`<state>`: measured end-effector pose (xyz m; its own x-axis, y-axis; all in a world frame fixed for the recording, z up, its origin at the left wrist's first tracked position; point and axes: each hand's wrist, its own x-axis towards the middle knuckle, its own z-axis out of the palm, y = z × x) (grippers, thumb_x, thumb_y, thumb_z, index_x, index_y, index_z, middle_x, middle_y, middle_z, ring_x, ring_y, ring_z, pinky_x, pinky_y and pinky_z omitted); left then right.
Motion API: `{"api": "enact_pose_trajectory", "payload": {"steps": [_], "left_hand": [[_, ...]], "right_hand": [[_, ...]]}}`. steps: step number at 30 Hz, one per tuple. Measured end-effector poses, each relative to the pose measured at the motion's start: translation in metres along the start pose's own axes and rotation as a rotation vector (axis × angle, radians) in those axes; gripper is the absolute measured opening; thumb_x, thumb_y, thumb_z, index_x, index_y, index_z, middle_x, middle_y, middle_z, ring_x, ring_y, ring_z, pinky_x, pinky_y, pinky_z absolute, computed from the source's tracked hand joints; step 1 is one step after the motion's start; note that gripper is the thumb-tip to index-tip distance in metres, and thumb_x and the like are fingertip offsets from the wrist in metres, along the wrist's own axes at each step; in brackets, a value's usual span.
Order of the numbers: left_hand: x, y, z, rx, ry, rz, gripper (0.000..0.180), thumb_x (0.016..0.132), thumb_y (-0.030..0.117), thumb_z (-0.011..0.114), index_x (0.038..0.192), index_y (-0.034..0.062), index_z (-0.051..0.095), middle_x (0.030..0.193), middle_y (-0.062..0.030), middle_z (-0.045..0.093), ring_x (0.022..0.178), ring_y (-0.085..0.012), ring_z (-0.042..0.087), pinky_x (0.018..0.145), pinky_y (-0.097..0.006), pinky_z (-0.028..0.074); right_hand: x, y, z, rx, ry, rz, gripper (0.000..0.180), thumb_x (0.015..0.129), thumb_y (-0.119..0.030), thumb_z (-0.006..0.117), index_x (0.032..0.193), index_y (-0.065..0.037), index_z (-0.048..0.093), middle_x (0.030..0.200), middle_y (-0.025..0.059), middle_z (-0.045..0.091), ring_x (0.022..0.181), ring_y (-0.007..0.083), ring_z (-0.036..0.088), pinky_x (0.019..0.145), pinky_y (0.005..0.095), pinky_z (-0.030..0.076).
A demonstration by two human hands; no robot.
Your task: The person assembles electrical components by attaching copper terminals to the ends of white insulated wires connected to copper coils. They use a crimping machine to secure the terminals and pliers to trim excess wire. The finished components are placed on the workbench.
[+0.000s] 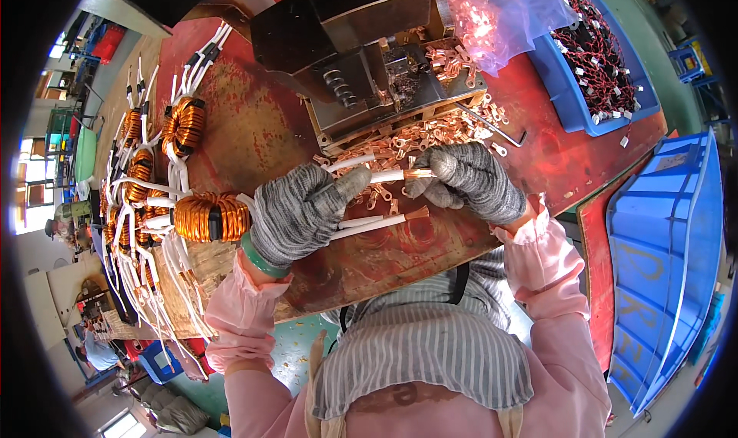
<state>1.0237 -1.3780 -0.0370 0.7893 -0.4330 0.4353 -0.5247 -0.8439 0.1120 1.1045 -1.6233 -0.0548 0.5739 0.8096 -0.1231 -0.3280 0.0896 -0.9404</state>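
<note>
My left hand (pixel 296 211), in a grey knit glove, is closed around white wires at the table's front. Among them, one white wire (pixel 387 177) reaches rightward to a bare copper end (pixel 415 174). Thumb and fingers of my right hand (pixel 478 183), gloved alike, pinch that copper end; whether a terminal is in the pinch cannot be made out. Another white wire with frayed copper strands (pixel 416 214) sticks out below. Left of my left hand lies a copper-wound ring coil (pixel 211 217) with white leads. Loose copper ring terminals (pixel 400 140) are scattered just beyond both hands.
A dark metal press (pixel 377 81) stands behind the terminals, with a hex key (pixel 496 127) beside it. More wound coils (pixel 183 127) crowd the left. A clear bag of terminals (pixel 480 23), a blue bin of wired connectors (pixel 592 69) and a large blue crate (pixel 665 261) occupy the right.
</note>
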Motion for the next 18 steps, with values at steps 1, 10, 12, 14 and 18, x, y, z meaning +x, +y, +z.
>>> {"api": "enact_pose_trajectory", "payload": {"steps": [1, 10, 12, 14, 18], "left_hand": [[-0.0001, -0.0003, 0.0, 0.002, 0.003, 0.007, 0.044, 0.072, 0.012, 0.063, 0.113, 0.027, 0.063, 0.06, 0.0004, 0.046, 0.045, -0.0184, 0.047, 0.035, -0.032, 0.037], [0.0027, -0.0033, -0.0057, -0.111, -0.067, -0.016, 0.031, 0.078, 0.005, 0.058, 0.107, 0.0109, 0.063, 0.07, -0.0078, 0.056, 0.056, -0.0248, 0.054, 0.047, -0.035, 0.043], [0.0052, -0.0036, -0.0067, -0.173, -0.087, -0.048, 0.028, 0.08, 0.007, 0.057, 0.107, 0.0094, 0.063, 0.073, -0.0088, 0.058, 0.059, -0.0263, 0.055, 0.051, -0.036, 0.044], [0.0043, -0.0037, -0.006, -0.162, -0.035, -0.013, 0.035, 0.077, 0.008, 0.057, 0.112, 0.0121, 0.061, 0.068, -0.0056, 0.054, 0.058, -0.0252, 0.055, 0.049, -0.037, 0.045], [0.0041, -0.0047, -0.0032, -0.148, 0.004, 0.034, 0.037, 0.078, 0.009, 0.056, 0.115, 0.0093, 0.059, 0.07, -0.0054, 0.055, 0.063, -0.0258, 0.056, 0.052, -0.038, 0.046]], "right_hand": [[0.0004, 0.0004, 0.0009, -0.002, 0.01, -0.004, 0.047, 0.094, -0.042, 0.046, 0.087, 0.0, 0.065, 0.056, -0.0014, 0.045, 0.049, 0.0055, 0.039, 0.045, 0.0209, 0.027], [-0.0037, 0.0026, 0.0066, 0.044, -0.003, -0.048, 0.045, 0.095, -0.039, 0.044, 0.091, 0.0, 0.065, 0.059, -0.001, 0.046, 0.052, 0.0058, 0.041, 0.048, 0.0219, 0.03], [-0.0026, 0.0063, 0.0065, 0.073, -0.024, -0.069, 0.045, 0.095, -0.039, 0.044, 0.091, 0.0, 0.065, 0.059, -0.0012, 0.046, 0.051, 0.0058, 0.04, 0.047, 0.0221, 0.03], [-0.0013, 0.0086, 0.0065, 0.083, -0.046, -0.087, 0.045, 0.095, -0.039, 0.044, 0.091, 0.0, 0.065, 0.058, -0.0015, 0.046, 0.051, 0.0057, 0.04, 0.047, 0.0221, 0.03], [-0.0018, 0.0029, 0.0105, 0.051, -0.036, -0.125, 0.043, 0.096, -0.037, 0.043, 0.091, 0.0, 0.065, 0.058, -0.0018, 0.045, 0.051, 0.006, 0.04, 0.048, 0.0226, 0.031]]}}
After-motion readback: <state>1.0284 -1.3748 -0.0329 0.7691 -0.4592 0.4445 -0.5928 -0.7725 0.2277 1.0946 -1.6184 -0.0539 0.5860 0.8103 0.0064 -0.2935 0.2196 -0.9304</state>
